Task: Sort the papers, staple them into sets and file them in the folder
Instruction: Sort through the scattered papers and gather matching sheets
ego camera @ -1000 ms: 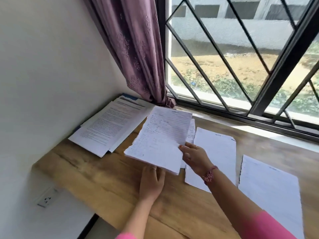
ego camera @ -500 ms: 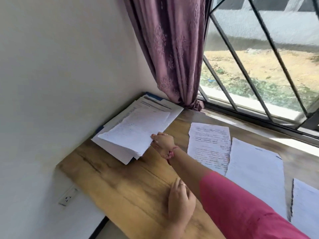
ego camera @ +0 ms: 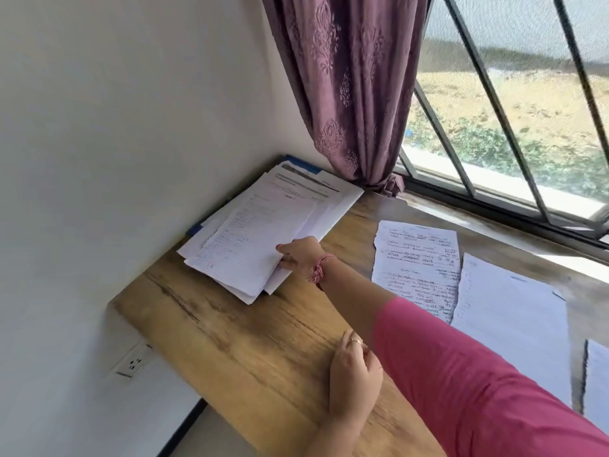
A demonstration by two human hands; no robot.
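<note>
A pile of printed and handwritten papers lies in the desk's far left corner, on a blue folder whose edges peek out. My right hand reaches across and pinches the near edge of the top handwritten set, thumb on top. Close to the desk's front edge, my left hand rests on the wood with fingers loosely curled, holding nothing. A handwritten sheet lies to the right of the pile, and a mostly blank sheet lies beside it.
The wooden desk meets a white wall on the left and a barred window behind. A purple curtain hangs at the corner. Another paper sits at the right edge. A wall socket is below the desk.
My right hand has carried the handwritten set leftward and lowered it onto the corner pile. My left hand let go of it and now rests on the desk.
</note>
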